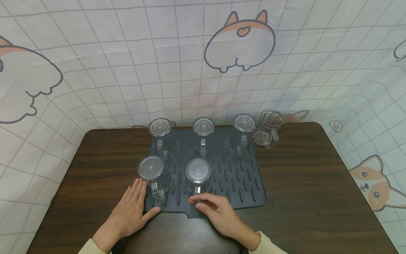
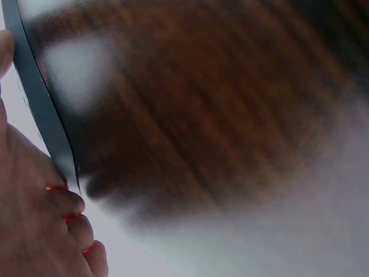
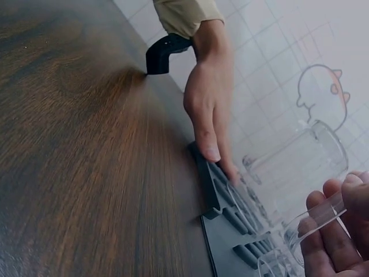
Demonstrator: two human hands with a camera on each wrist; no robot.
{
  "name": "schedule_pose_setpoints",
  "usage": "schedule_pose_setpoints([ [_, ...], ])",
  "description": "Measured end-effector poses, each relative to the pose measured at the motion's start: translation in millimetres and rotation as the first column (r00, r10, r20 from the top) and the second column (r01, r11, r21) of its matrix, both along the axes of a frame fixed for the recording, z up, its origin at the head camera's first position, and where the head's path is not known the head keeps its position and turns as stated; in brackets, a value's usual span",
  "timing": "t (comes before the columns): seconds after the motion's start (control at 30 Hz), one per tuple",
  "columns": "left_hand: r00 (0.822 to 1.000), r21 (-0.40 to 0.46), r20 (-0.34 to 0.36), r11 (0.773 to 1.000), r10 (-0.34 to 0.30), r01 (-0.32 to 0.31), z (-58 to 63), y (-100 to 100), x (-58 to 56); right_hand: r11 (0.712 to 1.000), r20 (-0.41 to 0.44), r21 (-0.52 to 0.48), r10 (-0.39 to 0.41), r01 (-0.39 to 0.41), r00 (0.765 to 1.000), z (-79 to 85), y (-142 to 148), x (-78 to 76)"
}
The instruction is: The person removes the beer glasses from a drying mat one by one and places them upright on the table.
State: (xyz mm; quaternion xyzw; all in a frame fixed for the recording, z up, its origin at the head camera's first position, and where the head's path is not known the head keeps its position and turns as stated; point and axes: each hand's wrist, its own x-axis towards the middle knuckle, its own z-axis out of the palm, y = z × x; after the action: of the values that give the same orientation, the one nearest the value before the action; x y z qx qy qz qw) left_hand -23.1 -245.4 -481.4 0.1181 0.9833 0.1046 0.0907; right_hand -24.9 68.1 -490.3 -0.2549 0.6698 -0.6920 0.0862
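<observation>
Tabletop (image 1: 304, 176) extends rightward beyond mat (image 1: 223, 192), mugs (image 1: 198, 171) and hands (image 1: 130, 211) (image 1: 220, 215).

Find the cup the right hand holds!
In the head view, the held cup sits upside down near the front middle of the dark mat, right of the front-left cup.

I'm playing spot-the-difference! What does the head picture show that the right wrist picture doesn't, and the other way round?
Only the head view shows the orange-and-white cartoon corgi face. Only the right wrist view shows the black wrist piece's bent shape. Both share the left hand, right hand gripping a clear glass mug, the ribbed dark-grey mat and brown wooden table.
</observation>
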Motion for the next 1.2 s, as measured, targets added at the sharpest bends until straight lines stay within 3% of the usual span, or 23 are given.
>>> schedule_pose_setpoints([
  [0.53,1.0,-0.003,0.008,1.0,-0.002,0.002,0.3,0.8,-0.8,0.994,-0.013,0.021,-0.11,0.11,0.994,2.3,8.0,1.5],
  [0.9,1.0,-0.012,0.018,1.0,0.003,-0.002,0.4,0.3,-1.4,0.995,-0.05,0.019,-0.095,0.096,0.994,6.7,17.5,-0.3],
  [1.2,0.999,0.007,0.031,1.0,0.014,-0.014,1.1,0.0,-1.5,0.994,-0.019,0.034,-0.105,0.106,0.994,8.0,24.0,1.0],
])
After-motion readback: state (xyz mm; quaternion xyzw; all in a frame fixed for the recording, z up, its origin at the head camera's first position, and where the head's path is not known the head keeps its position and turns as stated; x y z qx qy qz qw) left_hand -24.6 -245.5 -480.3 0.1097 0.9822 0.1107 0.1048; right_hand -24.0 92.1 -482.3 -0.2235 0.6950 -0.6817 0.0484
